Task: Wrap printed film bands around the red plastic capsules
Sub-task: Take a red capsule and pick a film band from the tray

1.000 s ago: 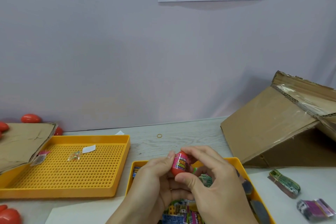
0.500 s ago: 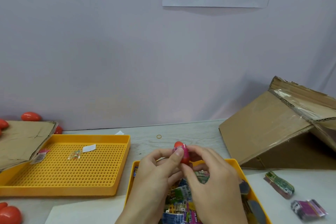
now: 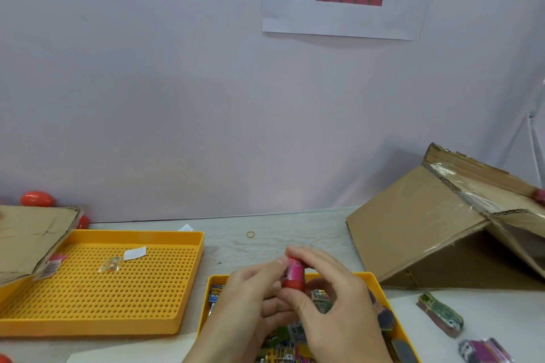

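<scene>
A perforated yellow tray (image 3: 97, 289) lies at left; above a second yellow tray (image 3: 380, 289) of printed bands, the left hand (image 3: 250, 300) and right hand (image 3: 336, 303) both pinch an upright red capsule (image 3: 293, 284) wearing a pink film band (image 3: 295, 270); a cardboard box (image 3: 436, 230) sits right

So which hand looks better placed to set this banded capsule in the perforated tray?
Probably the left hand: it pinches the red capsule and is nearer the perforated tray. The right hand lies farther away.
</scene>
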### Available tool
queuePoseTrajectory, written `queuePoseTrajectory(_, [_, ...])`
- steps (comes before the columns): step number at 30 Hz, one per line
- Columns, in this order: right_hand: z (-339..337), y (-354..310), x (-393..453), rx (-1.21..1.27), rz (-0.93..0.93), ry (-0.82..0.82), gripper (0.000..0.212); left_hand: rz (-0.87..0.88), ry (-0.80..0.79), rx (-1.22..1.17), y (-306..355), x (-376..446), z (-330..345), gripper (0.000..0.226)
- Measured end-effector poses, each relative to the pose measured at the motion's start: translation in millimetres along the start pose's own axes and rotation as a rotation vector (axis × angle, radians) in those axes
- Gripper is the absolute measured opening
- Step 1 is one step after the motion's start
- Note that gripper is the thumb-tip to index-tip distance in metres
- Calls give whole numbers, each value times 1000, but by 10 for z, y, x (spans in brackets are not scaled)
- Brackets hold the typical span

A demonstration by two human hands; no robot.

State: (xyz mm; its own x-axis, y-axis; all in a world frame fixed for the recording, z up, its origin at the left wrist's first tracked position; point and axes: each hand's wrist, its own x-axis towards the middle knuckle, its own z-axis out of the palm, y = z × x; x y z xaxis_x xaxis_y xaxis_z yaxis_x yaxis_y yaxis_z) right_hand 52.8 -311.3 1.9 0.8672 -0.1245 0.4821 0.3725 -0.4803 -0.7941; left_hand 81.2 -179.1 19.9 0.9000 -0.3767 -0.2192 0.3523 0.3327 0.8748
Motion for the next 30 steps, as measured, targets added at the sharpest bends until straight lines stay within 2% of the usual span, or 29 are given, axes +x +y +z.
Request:
queuePoseTrajectory(4, [20, 31, -18, 3, 11, 8, 61, 48, 81, -18, -10, 43, -18, 36])
queuePoseTrajectory(6, [31, 15, 0, -143, -96, 108, 52, 103, 168, -4, -37, 69, -17, 37])
queuePoseTrajectory(9, [96, 19, 20, -340, -222, 140, 43, 141, 253, 89, -69, 76, 24, 44])
queuePoseTrajectory(11, [138, 39, 13, -420, -226, 170, 36, 130, 267, 138, -72, 74, 57, 42])
queuePoseTrajectory(13, [125, -1, 10, -415, -42, 189, 26, 125, 278, 184, -51, 81, 63, 39])
queuePoseTrajectory(15, [109, -89, 20, -263, 350, 111, 19, 170, 342, 213, -6, 91, 22, 36])
queuePoseTrajectory(17, [86, -126, 79, 128, 746, 46, 7, 226, 408, 261, 60, 82, -36, 32])
queuePoseTrajectory(18, [66, -166, 116, 316, 879, 30, 9, 251, 431, 265, 92, 70, -63, 29])
queuePoseTrajectory(20, [5, -182, 165, 581, 1013, 50, 27, 283, 446, 243, 150, 43, -97, 24])
queuePoseTrajectory(23, [-266, -231, 306, 874, 964, 196, 30, 298, 419, 243, 188, 10, -119, 23])
queuePoseTrajectory(25, [-665, -326, 539, 1043, 773, 330, 28, 299, 412, 248, 192, 1, -115, 23])
queuePoseTrajectory(27, [-1130, -434, 828, 1113, 575, 457, 32, 301, 433, 248, 195, 4, -108, 23])
queuePoseTrajectory(28, [-1310, -501, 949, 1113, 525, 511, 41, 301, 446, 247, 196, 6, -108, 23])
queuePoseTrajectory(30, [-1495, -546, 1048, 1052, 529, 542, 72, 289, 465, 250, 196, 11, -104, 25])
